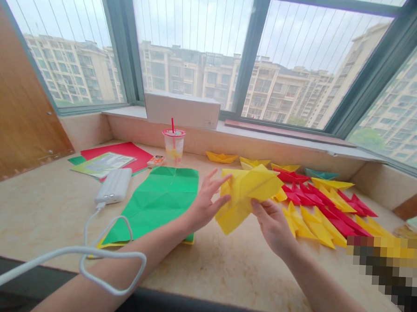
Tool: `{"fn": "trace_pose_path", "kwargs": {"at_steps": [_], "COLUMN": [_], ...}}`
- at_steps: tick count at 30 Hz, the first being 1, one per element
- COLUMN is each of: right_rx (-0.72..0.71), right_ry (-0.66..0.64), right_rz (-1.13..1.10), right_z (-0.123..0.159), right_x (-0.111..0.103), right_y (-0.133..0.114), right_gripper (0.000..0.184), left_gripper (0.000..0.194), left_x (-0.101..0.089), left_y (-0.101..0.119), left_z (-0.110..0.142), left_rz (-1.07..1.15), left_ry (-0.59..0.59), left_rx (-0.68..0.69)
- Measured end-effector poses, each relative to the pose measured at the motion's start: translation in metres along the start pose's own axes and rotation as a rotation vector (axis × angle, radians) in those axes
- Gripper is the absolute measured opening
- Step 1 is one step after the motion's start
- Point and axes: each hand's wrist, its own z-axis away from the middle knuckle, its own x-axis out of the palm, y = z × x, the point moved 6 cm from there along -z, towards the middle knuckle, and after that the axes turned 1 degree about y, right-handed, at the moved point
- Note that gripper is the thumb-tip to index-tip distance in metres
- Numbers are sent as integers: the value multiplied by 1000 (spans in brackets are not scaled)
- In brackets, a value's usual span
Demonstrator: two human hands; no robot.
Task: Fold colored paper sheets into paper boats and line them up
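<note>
A creased, partly folded sheet of yellow paper is held above the counter. My right hand pinches its lower right part between thumb and fingers. At its left edge is my left hand, fingers spread, with thumb and forefinger tips against or just beside the paper; whether they press on it I cannot tell. Under and beyond my left forearm lies a creased green sheet, with yellow paper showing below its edge. Right of my hands sit several folded paper boats, among them a yellow boat and a red boat.
A lidded plastic cup with a red straw stands at the back beside a small orange box. On the left are a white power bank, its looping cable and red sheets. A long white box rests on the sill.
</note>
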Motion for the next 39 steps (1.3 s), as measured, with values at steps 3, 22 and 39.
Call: {"fn": "trace_pose_path", "kwargs": {"at_steps": [3, 22, 39], "right_rx": [-14, -121, -541], "right_ry": [-10, -129, -502], "right_rz": [37, 214, 981], "right_z": [0, 10, 39], "right_x": [4, 13, 58], "right_y": [2, -6, -13], "right_gripper": [30, 43, 70], "left_gripper": [51, 44, 70], "left_x": [-6, 39, 48], "left_y": [10, 22, 3], "left_z": [1, 15, 25], "left_rz": [-226, 562, 1056], "left_ry": [105, -270, -148], "left_rx": [125, -62, -547]}}
